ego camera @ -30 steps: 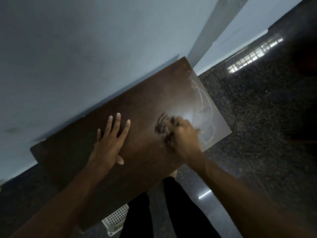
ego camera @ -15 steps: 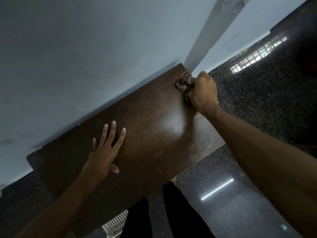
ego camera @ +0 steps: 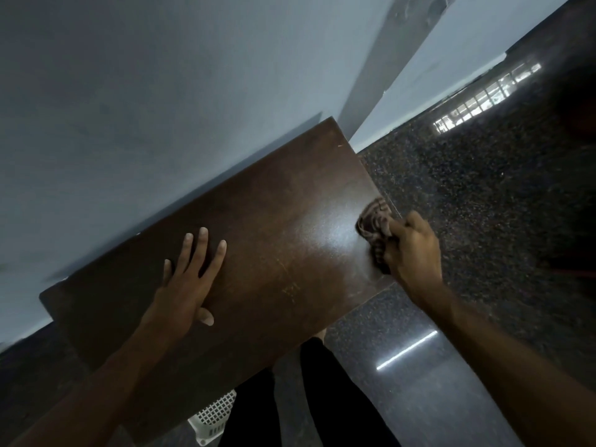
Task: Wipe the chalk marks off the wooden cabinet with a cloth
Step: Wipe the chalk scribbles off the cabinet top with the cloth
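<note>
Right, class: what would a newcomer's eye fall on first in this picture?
The dark wooden cabinet slants across the middle, against a pale wall. The right hand grips a bunched cloth at its right edge, while the left hand lies flat on its left half.

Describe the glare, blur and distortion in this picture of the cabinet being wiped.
Head view: a pale sheen of glare lies on the cabinet top beside the cloth; the cloth and the right hand look slightly motion-blurred; the polished floor mirrors a light strip and a bright window; the whole scene sits tilted.
</note>
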